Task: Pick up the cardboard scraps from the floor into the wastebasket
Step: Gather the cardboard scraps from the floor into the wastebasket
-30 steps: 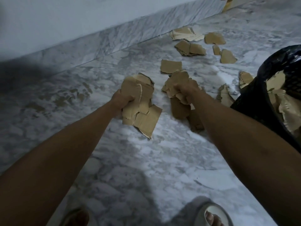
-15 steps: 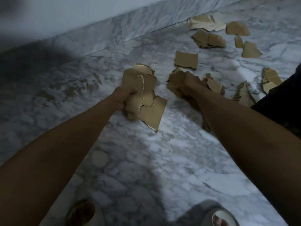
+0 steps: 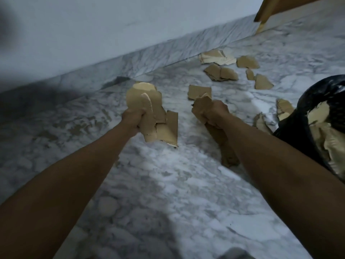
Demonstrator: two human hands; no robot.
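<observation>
The grip of the left hand (image 3: 133,116) is pressed together around a bundle of cardboard scraps (image 3: 153,116), which stands up from the fist and also hangs below it, above the marble floor (image 3: 168,184). The grip of the right hand (image 3: 214,114) is also closed, on a darker bundle of scraps (image 3: 200,107); one long piece (image 3: 224,146) hangs down under the wrist. Both arms are stretched forward, well apart from each other. More loose scraps (image 3: 221,74) lie on the floor near its far edge, where it meets the marble skirting (image 3: 149,58) of the wall. Two others (image 3: 283,108) lie just beside the black wastebasket (image 3: 291,131). The wastebasket stands at the right edge of the floor, and pale cardboard pieces (image 3: 324,135) are already inside it.
</observation>
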